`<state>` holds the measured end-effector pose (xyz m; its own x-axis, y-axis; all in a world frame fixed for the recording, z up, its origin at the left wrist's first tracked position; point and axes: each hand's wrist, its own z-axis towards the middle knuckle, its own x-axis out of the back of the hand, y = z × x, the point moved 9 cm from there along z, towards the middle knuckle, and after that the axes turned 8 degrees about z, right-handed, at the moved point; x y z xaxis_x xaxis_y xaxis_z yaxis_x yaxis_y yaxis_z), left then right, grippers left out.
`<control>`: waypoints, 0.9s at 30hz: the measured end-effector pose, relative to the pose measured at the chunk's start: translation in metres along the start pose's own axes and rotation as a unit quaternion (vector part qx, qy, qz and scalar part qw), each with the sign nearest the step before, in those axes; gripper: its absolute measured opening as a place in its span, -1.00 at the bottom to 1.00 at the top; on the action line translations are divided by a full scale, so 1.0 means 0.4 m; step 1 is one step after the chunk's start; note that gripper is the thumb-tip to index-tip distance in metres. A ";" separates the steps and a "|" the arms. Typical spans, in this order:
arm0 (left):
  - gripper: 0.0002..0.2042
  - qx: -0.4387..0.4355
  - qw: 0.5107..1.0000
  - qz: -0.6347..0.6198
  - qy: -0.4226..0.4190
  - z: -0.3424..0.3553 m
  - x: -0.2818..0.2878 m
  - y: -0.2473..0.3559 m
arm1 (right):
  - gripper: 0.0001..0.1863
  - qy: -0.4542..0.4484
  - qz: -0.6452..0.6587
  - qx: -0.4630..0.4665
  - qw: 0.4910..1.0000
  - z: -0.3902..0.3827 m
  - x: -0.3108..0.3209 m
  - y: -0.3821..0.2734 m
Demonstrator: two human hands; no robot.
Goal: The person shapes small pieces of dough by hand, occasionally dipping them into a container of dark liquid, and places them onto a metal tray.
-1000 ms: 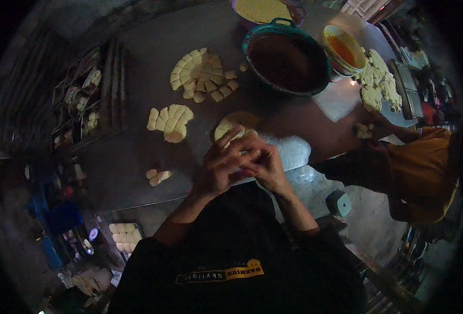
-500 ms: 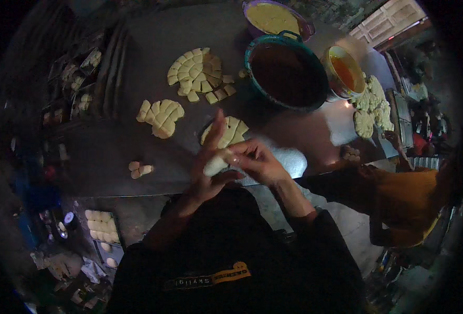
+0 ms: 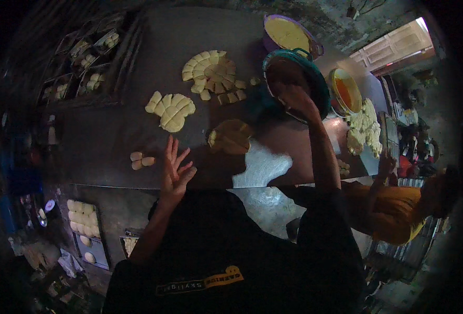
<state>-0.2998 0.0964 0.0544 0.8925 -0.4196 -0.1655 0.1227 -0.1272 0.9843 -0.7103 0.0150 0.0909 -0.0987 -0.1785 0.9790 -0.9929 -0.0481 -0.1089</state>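
Observation:
My left hand (image 3: 176,170) hovers over the near part of the table with its fingers spread and nothing visible in it. To its left lie three small shaped dough pieces (image 3: 141,160); beyond its fingertips is a sheet of cut dough (image 3: 171,111). My right hand (image 3: 300,103) reaches into a teal basin (image 3: 323,78) with dark contents, its fingertips lost in shadow. A smaller cut dough portion (image 3: 230,137), shaded, rests between my two hands. Farther back spreads a larger round of dough cut into segments (image 3: 210,69).
Behind the teal basin stands a purple tub of pale yellow mix (image 3: 289,34); right of it, a bucket with orange contents (image 3: 347,93). Dough lumps (image 3: 365,128) lie at the table's right end, near a co-worker in a yellow top (image 3: 393,206). Dough trays (image 3: 85,219) sit lower left.
Half a second ago both hands were together on a pale piece of dough, which I no longer see in them. My right hand has moved right into the basin; my left moved left and opened.

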 end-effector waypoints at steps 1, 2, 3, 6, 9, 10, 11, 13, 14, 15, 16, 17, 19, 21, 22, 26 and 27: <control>-0.13 -0.009 1.000 0.012 0.000 -0.015 0.012 0.015 | -0.55 0.025 -0.051 0.028 0.998 -0.008 0.018 -0.018; -0.19 -0.018 1.000 0.024 -0.001 -0.028 0.023 0.025 | -0.55 0.033 -0.048 0.015 0.998 -0.001 0.021 -0.022; -0.20 -0.017 1.000 0.022 -0.002 -0.033 0.032 0.027 | -0.56 0.041 -0.046 0.003 0.998 0.008 0.023 -0.027; -0.25 -0.022 1.000 0.008 -0.018 -0.030 0.049 0.034 | -0.57 0.054 0.052 -0.099 0.992 0.024 0.023 -0.018; -0.38 -0.010 0.999 -0.012 -0.051 -0.028 0.050 0.028 | -0.59 0.100 0.109 -0.101 0.984 0.001 0.027 0.009; -0.43 0.006 0.997 -0.020 -0.072 -0.025 0.047 0.030 | -0.59 0.122 0.114 -0.078 0.983 -0.009 0.019 0.028; -0.48 0.022 0.994 -0.029 -0.101 -0.016 0.036 0.036 | -0.59 0.185 0.224 -0.041 0.956 -0.022 -0.030 0.088; -0.57 0.041 0.990 -0.048 -0.125 -0.015 0.063 0.056 | -0.56 0.178 0.312 -0.018 0.933 0.021 -0.020 -0.058; -0.61 0.052 0.988 -0.057 -0.136 -0.015 0.073 0.062 | -0.54 0.143 0.296 0.009 0.944 0.027 -0.004 -0.174; -0.62 0.054 0.986 -0.091 -0.131 -0.013 0.078 0.069 | -0.52 0.104 0.249 0.052 0.961 0.001 0.020 -0.314; -0.62 0.055 0.986 -0.115 -0.112 -0.013 0.095 0.076 | -0.50 0.073 0.204 0.118 0.969 -0.003 0.013 -0.471; -0.63 0.055 0.985 -0.138 -0.092 -0.013 0.115 0.080 | -0.48 0.029 0.238 0.138 0.961 -0.009 -0.010 -0.595; -0.64 0.045 0.979 -0.174 -0.101 -0.001 0.140 0.051 | -0.52 -0.092 0.580 -0.119 0.800 -0.076 -0.114 -0.713; -0.64 0.037 0.964 -0.253 -0.076 -0.011 0.181 0.009 | -0.57 -0.093 0.696 -0.151 0.696 -0.093 -0.117 -0.849; -0.66 0.056 0.969 -0.239 -0.033 -0.014 0.209 0.000 | -0.60 -0.091 0.745 -0.169 0.639 -0.096 -0.124 -0.881; -0.75 0.011 0.998 -0.049 0.029 -0.018 0.286 0.049 | -0.72 0.130 0.467 0.024 0.874 -0.059 0.002 -0.938; -0.76 0.025 0.997 -0.072 0.025 -0.014 0.278 0.053 | -0.67 0.162 0.402 0.056 0.899 -0.064 0.019 -0.967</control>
<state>-0.1955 0.0520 0.0573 0.8877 -0.3489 -0.3005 0.2303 -0.2287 0.9459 -0.3288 0.0572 0.1449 -0.8141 0.0953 0.5729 -0.5808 -0.1334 -0.8031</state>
